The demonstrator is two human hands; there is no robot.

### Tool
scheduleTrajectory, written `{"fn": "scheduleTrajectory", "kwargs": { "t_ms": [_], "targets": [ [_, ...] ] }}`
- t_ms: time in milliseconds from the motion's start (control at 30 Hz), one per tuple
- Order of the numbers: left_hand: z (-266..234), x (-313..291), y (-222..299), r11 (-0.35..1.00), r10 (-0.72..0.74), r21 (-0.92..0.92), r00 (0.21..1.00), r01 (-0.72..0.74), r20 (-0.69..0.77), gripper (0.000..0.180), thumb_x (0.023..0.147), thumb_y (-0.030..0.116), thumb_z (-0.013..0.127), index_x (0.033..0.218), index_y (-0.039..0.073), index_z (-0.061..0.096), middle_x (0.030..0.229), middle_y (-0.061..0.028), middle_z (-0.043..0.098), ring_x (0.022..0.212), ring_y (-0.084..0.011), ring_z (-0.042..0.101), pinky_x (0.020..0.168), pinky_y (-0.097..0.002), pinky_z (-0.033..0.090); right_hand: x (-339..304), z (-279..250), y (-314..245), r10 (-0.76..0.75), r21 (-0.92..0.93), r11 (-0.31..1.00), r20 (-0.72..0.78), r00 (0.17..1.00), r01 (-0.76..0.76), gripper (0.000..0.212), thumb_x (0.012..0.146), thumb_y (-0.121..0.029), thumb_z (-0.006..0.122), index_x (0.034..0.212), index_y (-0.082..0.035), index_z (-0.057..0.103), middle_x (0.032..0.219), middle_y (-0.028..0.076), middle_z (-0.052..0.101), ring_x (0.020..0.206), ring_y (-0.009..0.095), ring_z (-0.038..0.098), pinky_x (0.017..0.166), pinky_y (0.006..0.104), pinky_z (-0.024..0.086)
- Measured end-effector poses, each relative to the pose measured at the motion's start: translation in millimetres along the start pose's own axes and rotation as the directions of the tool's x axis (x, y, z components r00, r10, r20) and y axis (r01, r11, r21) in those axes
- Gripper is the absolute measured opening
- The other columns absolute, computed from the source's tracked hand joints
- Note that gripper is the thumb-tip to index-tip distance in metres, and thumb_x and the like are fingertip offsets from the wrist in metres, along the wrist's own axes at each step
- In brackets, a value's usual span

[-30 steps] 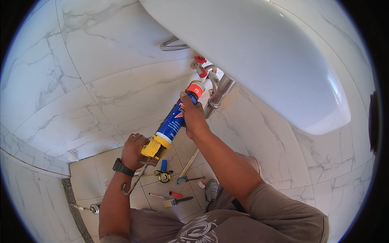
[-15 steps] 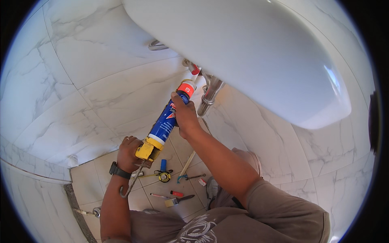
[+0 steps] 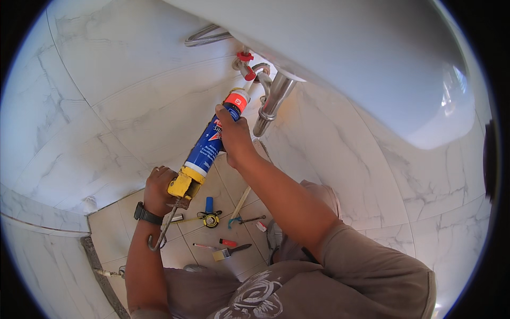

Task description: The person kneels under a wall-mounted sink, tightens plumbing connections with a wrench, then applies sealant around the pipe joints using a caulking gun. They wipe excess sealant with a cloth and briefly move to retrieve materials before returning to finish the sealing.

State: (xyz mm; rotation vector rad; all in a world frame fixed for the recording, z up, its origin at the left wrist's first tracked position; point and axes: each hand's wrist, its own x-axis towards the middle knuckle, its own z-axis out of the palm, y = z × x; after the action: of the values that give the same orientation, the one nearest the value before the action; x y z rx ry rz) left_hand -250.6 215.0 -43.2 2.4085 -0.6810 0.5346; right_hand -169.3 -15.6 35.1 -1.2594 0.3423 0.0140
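Observation:
A blue sealant cartridge (image 3: pixel 203 154) sits in a yellow caulking gun (image 3: pixel 182 183), tilted up toward the wall under the white basin (image 3: pixel 340 48). My left hand (image 3: pixel 158 190), with a dark watch on its wrist, is closed round the gun's handle end; the trigger is hidden. Farther up, my right hand (image 3: pixel 234 135) wraps round the cartridge, thumb along its top. The pale nozzle (image 3: pixel 248 85) reaches toward the wall beside the red-handled valve (image 3: pixel 247 73) and the ring (image 3: pixel 261 68) behind the chrome drain pipe (image 3: pixel 276 100). Whether its tip touches anything, I cannot tell.
Tools lie on the floor tiles below: a tape measure (image 3: pixel 211 219), a paintbrush (image 3: pixel 230 252), a red marker or cap (image 3: pixel 228 242) and a wrench-like tool (image 3: pixel 252 219). A braided hose (image 3: pixel 208 39) loops under the basin. The gun's hooked rod (image 3: pixel 166 234) sticks out over my left forearm.
The view has shifted, so the basin sits higher and more of the valve, ring and drain pipe shows. Both hands keep their hold on the caulking gun, which appears slightly farther left.

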Motion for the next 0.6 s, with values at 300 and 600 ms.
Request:
{"fn": "scheduleTrajectory", "kwargs": {
  "t_ms": [300,600],
  "targets": [
    [1.8,-0.8,-5.1,1.0,-0.006,0.001,1.0,0.006,-0.007,0.035,0.062,0.012,0.085,0.089,0.006,0.065,0.088,-0.0129,0.066,0.085,-0.0385,0.061,0.076,-0.0447,0.051,2.3,0.6,3.7,0.004,0.018,1.0,0.015,1.0,-0.005,0.074,0.093,-0.042,0.073,0.131,0.011,0.039,0.104,0.016,0.062,0.081,0.02,0.069,0.068,0.0364,0.059],
    [-0.8,1.2,-6.8,1.0,-0.009,0.001,1.0,0.009,-0.024,0.032,0.062,0.005,0.081,0.089,0.006,0.064,0.087,-0.012,0.065,0.085,-0.0384,0.06,0.076,-0.0447,0.05,7.6,1.7,8.6,0.001,0.013,1.0,0.018,1.0,-0.001,0.076,0.093,-0.045,0.071,0.133,0.011,0.039,0.107,0.016,0.063,0.083,0.021,0.07,0.07,0.0377,0.06]
  ]
}}
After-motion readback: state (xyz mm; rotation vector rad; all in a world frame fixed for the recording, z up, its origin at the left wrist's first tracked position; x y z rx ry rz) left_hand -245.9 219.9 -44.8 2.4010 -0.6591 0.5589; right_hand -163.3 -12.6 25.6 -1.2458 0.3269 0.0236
